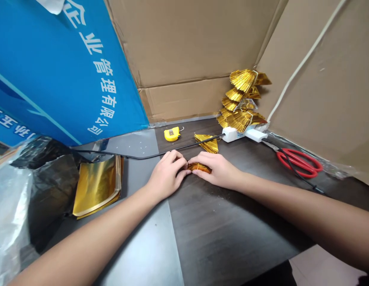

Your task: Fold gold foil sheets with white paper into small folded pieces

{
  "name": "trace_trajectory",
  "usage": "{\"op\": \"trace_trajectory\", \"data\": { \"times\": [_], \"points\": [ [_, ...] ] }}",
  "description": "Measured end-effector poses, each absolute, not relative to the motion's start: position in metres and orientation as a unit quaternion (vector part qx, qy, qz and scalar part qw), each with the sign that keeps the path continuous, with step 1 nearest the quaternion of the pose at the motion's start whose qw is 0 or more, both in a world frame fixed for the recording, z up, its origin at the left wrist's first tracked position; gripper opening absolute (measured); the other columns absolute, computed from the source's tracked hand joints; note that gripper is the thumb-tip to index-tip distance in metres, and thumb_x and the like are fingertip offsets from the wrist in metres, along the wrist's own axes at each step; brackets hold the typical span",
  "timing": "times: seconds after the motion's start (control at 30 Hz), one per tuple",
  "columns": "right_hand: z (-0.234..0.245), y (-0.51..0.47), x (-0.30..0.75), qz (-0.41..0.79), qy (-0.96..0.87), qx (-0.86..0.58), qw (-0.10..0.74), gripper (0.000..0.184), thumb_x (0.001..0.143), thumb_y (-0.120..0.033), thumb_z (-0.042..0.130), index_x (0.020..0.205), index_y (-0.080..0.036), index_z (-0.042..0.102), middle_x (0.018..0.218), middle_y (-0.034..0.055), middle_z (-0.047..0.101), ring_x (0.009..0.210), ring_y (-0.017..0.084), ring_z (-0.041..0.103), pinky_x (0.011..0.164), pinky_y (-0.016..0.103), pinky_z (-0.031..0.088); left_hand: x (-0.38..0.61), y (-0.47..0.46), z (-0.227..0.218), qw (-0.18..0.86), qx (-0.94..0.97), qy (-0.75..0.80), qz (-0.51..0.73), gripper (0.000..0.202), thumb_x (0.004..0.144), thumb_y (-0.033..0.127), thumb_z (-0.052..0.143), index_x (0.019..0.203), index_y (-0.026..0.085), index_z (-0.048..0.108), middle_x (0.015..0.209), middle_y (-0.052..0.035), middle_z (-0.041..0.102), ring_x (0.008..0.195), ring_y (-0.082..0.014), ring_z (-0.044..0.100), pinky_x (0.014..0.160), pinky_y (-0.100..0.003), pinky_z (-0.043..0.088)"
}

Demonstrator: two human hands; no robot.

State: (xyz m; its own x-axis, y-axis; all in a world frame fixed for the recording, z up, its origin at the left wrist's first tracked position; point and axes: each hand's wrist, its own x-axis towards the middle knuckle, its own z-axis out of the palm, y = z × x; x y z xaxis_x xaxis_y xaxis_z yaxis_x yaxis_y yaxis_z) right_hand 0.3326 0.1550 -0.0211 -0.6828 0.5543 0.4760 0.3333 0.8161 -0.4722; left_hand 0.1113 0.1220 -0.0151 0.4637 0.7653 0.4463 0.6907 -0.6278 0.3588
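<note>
Shows a left forearm (103, 234) and a right forearm (291, 202), both bare, slim and smooth, narrowing evenly toward the wrists. Ends in a bare left hand (167, 174) and a bare right hand (218, 169), both slender-fingered, with nails too small to make out. Seems to wear something black, judging by a dark patch (273, 275) at the bottom edge, too cropped to tell cut or fabric.

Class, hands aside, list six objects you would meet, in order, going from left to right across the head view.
Black plastic bag → rectangular stack of gold foil sheets → yellow rounded tape measure → small hand-held gold foil piece → white rectangular power strip → red-handled metal scissors.
</note>
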Motion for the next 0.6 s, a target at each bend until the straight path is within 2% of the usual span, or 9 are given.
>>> {"op": "trace_trajectory", "data": {
  "times": [0.2, 0.4, 0.6],
  "points": [
    [-0.023, 0.1561, 0.3332, 0.167, -0.901, -0.245, 0.317, 0.026, 0.091, -0.015, 0.061, 0.117, -0.016, 0.066, 0.091, 0.0059, 0.068, 0.083, 0.018, 0.065, 0.075, 0.03, 0.053, 0.1124, 0.1215, -0.0159, 0.049, 0.854, 0.424, 0.296, 0.012, 0.092, 0.019, 0.064, 0.084, 0.019, 0.056, 0.091, -0.0013, 0.059, 0.084, -0.0162, 0.053, 0.076, -0.029, 0.046],
    [-0.0231, 0.1561, 0.335, 0.173, -0.899, -0.242, 0.321, 0.027, 0.092, -0.017, 0.06, 0.119, -0.02, 0.066, 0.092, 0.0054, 0.069, 0.084, 0.018, 0.066, 0.076, 0.03, 0.055, 0.1123, 0.1213, -0.0166, 0.052, 0.852, 0.426, 0.299, 0.013, 0.093, 0.017, 0.062, 0.083, 0.019, 0.054, 0.089, -0.0007, 0.059, 0.082, -0.0147, 0.056, 0.074, -0.027, 0.048],
    [-0.0237, 0.1563, 0.3353, 0.176, -0.894, -0.253, 0.324, 0.026, 0.092, -0.019, 0.062, 0.117, -0.02, 0.066, 0.097, 0.0063, 0.07, 0.087, 0.019, 0.068, 0.079, 0.032, 0.056, 0.1122, 0.1212, -0.0164, 0.042, 0.854, 0.426, 0.296, 0.01, 0.094, 0.021, 0.063, 0.086, 0.019, 0.057, 0.09, -0.001, 0.062, 0.084, -0.0158, 0.057, 0.076, -0.029, 0.048]
  ]
}}
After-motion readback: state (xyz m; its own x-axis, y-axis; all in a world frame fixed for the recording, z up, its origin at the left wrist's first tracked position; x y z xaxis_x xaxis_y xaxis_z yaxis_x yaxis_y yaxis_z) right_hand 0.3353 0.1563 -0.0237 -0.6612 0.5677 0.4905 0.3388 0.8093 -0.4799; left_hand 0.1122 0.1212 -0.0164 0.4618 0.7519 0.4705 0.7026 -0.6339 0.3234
